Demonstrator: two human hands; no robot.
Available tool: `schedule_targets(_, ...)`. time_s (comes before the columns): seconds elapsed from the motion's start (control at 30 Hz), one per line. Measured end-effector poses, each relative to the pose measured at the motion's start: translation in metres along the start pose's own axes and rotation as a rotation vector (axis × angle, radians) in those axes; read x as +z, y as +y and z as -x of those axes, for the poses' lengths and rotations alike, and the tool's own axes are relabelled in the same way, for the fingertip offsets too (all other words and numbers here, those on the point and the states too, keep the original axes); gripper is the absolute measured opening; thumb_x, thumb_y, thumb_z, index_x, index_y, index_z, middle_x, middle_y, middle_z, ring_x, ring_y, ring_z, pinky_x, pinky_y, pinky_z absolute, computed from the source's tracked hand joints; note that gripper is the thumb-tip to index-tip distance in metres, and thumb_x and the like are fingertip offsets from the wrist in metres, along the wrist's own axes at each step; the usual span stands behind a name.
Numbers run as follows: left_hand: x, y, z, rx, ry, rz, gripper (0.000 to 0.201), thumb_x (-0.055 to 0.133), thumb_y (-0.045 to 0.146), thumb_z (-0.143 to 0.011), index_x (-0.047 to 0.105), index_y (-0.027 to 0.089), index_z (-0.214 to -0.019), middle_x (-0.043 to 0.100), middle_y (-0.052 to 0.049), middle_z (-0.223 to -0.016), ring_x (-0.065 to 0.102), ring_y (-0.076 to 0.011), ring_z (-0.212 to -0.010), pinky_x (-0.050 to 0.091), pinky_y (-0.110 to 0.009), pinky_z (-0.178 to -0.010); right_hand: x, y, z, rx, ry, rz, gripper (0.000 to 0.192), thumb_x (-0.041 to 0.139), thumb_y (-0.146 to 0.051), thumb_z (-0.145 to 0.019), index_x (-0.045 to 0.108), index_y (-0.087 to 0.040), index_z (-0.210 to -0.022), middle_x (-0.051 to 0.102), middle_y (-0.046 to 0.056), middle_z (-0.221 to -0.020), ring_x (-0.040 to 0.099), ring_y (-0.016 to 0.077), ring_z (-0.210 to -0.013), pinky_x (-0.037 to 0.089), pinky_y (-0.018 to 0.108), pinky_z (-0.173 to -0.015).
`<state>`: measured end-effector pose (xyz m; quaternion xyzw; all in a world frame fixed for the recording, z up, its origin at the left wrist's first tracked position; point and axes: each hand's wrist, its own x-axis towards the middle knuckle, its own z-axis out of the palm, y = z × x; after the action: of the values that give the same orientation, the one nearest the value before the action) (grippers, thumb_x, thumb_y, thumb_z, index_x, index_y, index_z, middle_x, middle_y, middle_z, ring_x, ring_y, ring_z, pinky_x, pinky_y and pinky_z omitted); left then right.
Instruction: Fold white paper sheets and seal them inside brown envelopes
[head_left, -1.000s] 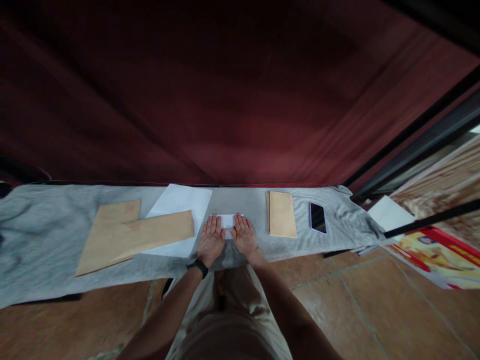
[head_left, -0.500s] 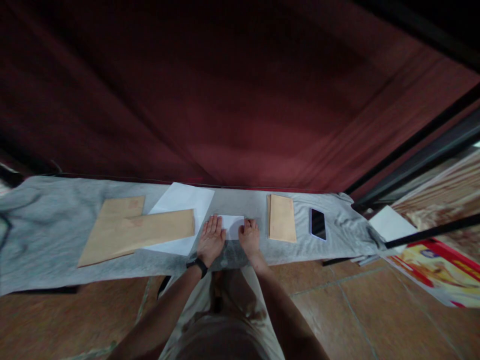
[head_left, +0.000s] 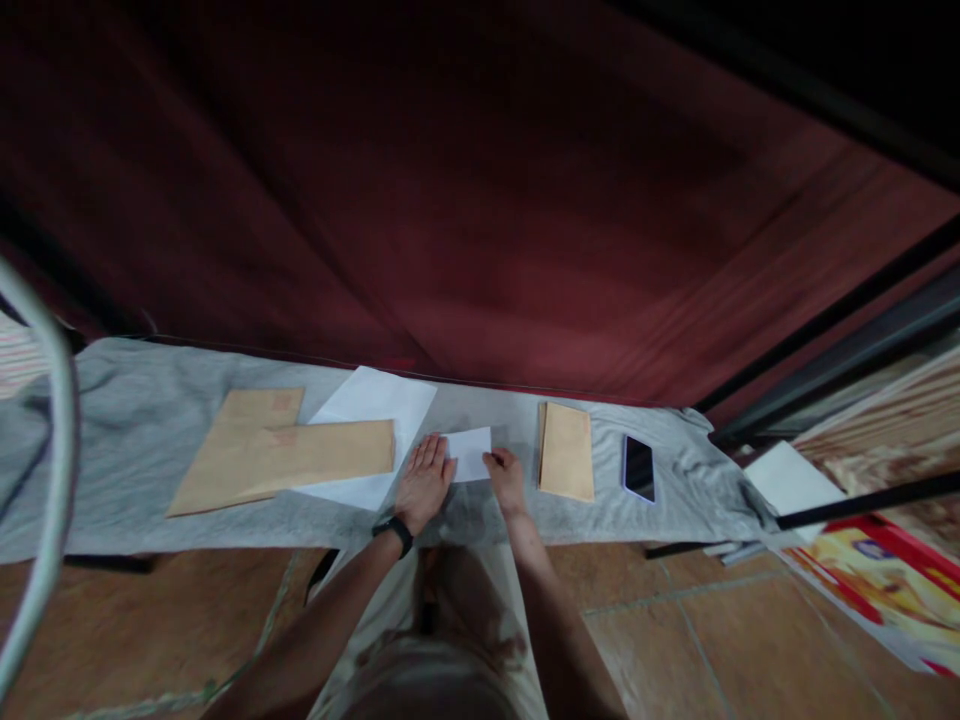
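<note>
A small folded sheet of white paper (head_left: pixel 469 454) lies on the grey cloth in front of me. My left hand (head_left: pixel 424 480) rests flat on its left end, fingers stretched out and held together. At the right edge, my right hand (head_left: pixel 505 474) has thumb and fingers closed on the paper's side. Left of my hands, a larger white sheet (head_left: pixel 411 405) is partly covered by brown envelopes (head_left: pixel 330 450). Right of my hands is a small stack of brown envelopes (head_left: pixel 567 450).
A phone (head_left: pixel 639 468) with a dark screen lies farther right on the grey cloth (head_left: pixel 690 480). Behind the table hangs a dark red curtain (head_left: pixel 480 250). A pale curved tube (head_left: pixel 64 450) crosses the left side. A printed red and yellow box (head_left: pixel 885 580) stands at the lower right.
My right hand has shifted from pressing on the paper's right end to pinching its edge. The paper is slightly turned. My view has tilted, bringing the pale tube in at left.
</note>
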<state>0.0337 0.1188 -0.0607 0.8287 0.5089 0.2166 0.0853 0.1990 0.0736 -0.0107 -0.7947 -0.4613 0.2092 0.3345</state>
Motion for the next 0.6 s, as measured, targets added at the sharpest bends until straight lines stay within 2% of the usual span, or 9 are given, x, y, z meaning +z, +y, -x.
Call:
schedule_targets(0.1,-0.007,-0.005,0.002,0.003,0.1,0.223,0.055,0.029,0.038,-0.103,0.051,0.008,-0.144,0.047,-0.016,-0.155,0.038,-0.0254,-0.148,0.031,-0.047,-0.123,-0.02,-0.013,0.01,-0.109,0.177,-0.013,0.031,0.042,-0.031,-0.098,0.069,-0.018,-0.108,0.075,0.005,-0.09,0.069,0.0188,-0.079,0.049,0.026,-0.071)
schedule_targets(0.2,-0.018,0.004,0.007,-0.072,0.159,0.531,0.051,0.031,0.04,-0.103,0.057,0.015,-0.139,0.054,-0.011,-0.15,0.046,-0.0225,-0.142,0.035,-0.047,-0.122,-0.037,-0.03,0.026,-0.26,0.31,0.211,0.033,0.038,-0.031,-0.102,0.067,-0.02,-0.114,0.072,0.009,-0.102,0.067,0.0229,-0.09,0.049,0.032,-0.079)
schedule_targets(0.3,-0.029,0.029,0.011,-0.232,0.131,0.905,0.052,0.033,0.043,-0.103,0.048,0.02,-0.147,0.054,-0.011,-0.15,0.054,-0.0223,-0.135,0.048,-0.044,-0.111,-0.034,-0.046,0.047,-0.409,0.263,0.42,0.033,0.037,-0.026,-0.104,0.066,-0.022,-0.119,0.067,0.011,-0.108,0.064,0.0249,-0.097,0.048,0.036,-0.086)
schedule_targets(0.33,-0.033,0.038,0.012,-0.273,0.102,1.033,0.055,0.031,0.044,-0.103,0.043,0.02,-0.151,0.054,-0.012,-0.15,0.057,-0.0221,-0.133,0.052,-0.041,-0.106,-0.029,-0.05,0.054,-0.441,0.225,0.451,0.032,0.037,-0.025,-0.103,0.066,-0.023,-0.118,0.067,0.01,-0.108,0.064,0.0248,-0.096,0.049,0.036,-0.087)
schedule_targets(0.4,-0.038,0.05,0.012,-0.336,0.066,1.205,0.055,0.036,0.045,-0.101,0.044,0.018,-0.148,0.06,-0.012,-0.144,0.062,-0.0216,-0.126,0.055,-0.037,-0.101,-0.015,-0.053,0.067,-0.497,0.142,0.458,0.03,0.041,-0.022,-0.101,0.066,-0.024,-0.117,0.067,0.01,-0.107,0.064,0.0247,-0.097,0.049,0.036,-0.088)
schedule_targets(0.5,-0.037,0.048,0.013,-0.395,0.048,1.273,0.048,0.05,0.044,-0.091,0.06,0.014,-0.128,0.071,-0.013,-0.126,0.07,-0.0231,-0.109,0.057,-0.037,-0.095,0.006,-0.045,0.08,-0.512,0.063,0.334,0.029,0.045,-0.021,-0.099,0.067,-0.024,-0.118,0.07,0.008,-0.109,0.066,0.0226,-0.097,0.051,0.034,-0.089)
schedule_targets(0.6,-0.028,0.026,0.013,-0.397,0.064,1.118,0.04,0.052,0.042,-0.086,0.066,0.013,-0.111,0.077,-0.011,-0.109,0.073,-0.0239,-0.094,0.06,-0.037,-0.084,0.017,-0.027,0.081,-0.471,0.042,0.174,0.029,0.045,-0.022,-0.1,0.07,-0.024,-0.113,0.072,0.006,-0.108,0.068,0.0203,-0.098,0.052,0.03,-0.091)
